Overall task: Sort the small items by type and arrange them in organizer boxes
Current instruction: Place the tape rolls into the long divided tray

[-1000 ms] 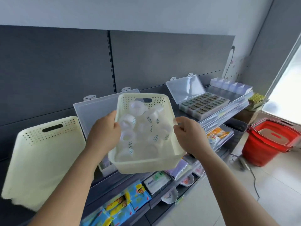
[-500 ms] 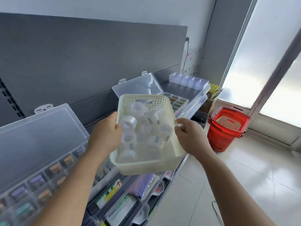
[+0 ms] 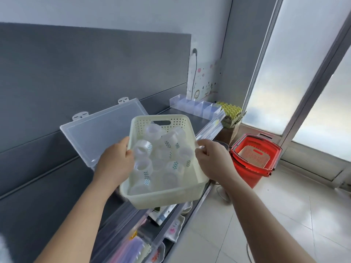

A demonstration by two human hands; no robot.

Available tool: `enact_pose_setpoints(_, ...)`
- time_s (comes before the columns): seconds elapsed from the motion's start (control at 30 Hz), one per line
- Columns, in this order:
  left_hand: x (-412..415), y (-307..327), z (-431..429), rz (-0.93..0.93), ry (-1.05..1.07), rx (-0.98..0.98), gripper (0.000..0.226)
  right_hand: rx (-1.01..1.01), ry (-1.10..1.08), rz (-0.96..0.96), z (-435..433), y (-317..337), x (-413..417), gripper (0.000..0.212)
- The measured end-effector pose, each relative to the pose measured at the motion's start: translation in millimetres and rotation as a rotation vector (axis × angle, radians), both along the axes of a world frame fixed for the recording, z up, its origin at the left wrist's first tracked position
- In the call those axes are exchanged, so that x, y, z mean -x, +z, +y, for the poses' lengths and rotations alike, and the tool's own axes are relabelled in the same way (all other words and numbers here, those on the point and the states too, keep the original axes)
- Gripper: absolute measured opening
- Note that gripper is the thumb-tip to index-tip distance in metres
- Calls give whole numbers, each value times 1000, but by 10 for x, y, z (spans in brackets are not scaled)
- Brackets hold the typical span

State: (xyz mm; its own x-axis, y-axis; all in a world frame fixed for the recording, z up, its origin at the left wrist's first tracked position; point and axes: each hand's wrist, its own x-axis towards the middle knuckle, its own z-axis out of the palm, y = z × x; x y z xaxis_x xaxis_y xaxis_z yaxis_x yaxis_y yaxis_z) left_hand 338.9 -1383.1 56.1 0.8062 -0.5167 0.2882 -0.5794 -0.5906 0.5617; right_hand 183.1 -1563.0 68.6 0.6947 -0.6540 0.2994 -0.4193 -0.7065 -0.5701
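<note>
Head view, left to right. Far left: grey back panel rising behind the top shelf. Next: clear organizer box lid propped open and leaning back toward the panel, its near corner hidden behind the left hand.

Left hand clamped on the left long rim of the cream basket. Basket up in the air over the shelf's front edge, far end tilted higher, touched only by the two hands. Inside: a loose heap of clear tape rolls, several with small blue-green printed marks. Right hand curled round the right long rim, opposite the left; hands apart, one on each side of the basket.

Below the basket: lower shelves with blurred packaged goods.

Beyond the basket: grey shelf top, then a clear divided tray at the far end by the wall. Past the shelf end: yellow egg trays. On the floor beside them, a red shopping basket with a pale perforated basket inside.

Far right: pale tiled floor running up to the frosted window.
</note>
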Motion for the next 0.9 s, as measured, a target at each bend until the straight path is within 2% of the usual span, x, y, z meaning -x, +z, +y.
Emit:
enact_pose_setpoints(0.33,-368,-7,-1329,9,38,-11,21,-32,44,30,-1355,-8,-434,32)
enact_pose_setpoints(0.47,-658,-88,-1856,17,44,17,19,-19,61,27,-1908,-64,-765,29)
enact_pose_setpoints(0.6,-1012,-186,-2359,30,87,33,17,-19,94,32,-2439,-106,-1181,35)
enact_pose_setpoints(0.9,-1598,-274,-3131,16,201,-13,14,-64,194,88,-3425,-308,-2056,36)
